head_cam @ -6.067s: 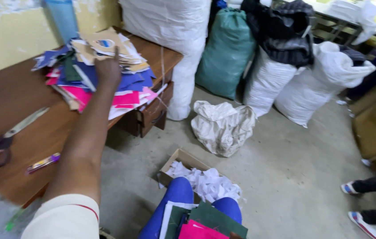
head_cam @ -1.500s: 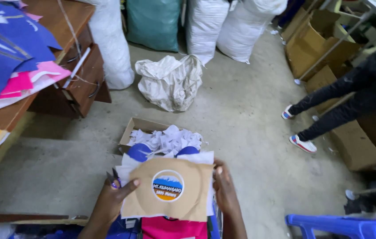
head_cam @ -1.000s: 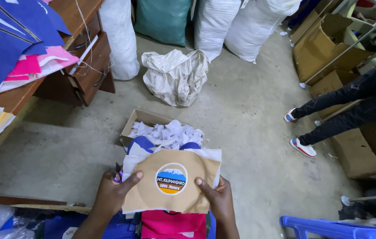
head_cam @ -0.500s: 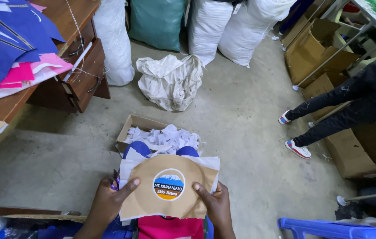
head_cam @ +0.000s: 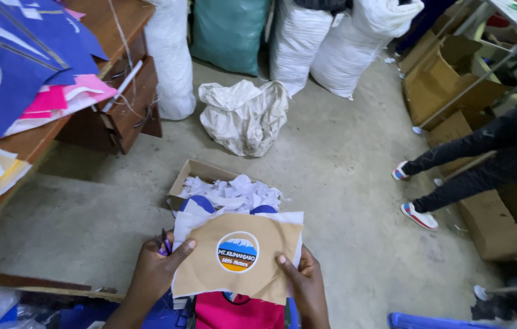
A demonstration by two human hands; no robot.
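Observation:
A tan fabric piece (head_cam: 210, 271) with a round printed badge (head_cam: 237, 251) lies on top of a stack on my lap. My left hand (head_cam: 155, 274) grips its left edge, thumb on top. On the right side, my right hand (head_cam: 304, 283) pinches the lower edge. White fabric pieces (head_cam: 188, 220) stick out behind the tan one, and a pink piece (head_cam: 234, 311) shows underneath. Something purple (head_cam: 165, 242) pokes out by my left fingers.
A cardboard box (head_cam: 188, 176) of white scraps (head_cam: 234, 194) sits on the concrete floor in front of me. The wooden desk (head_cam: 121, 103) at left carries blue and pink fabric (head_cam: 21, 55). Sacks (head_cam: 243, 116) stand behind. Another person's legs (head_cam: 465, 164) stretch in from the right, near cardboard boxes (head_cam: 441, 79).
Six seconds ago my left arm reached to the fabric pile on the desk. Since then both hands have held the tan badge piece on my lap, shifting it only slightly.

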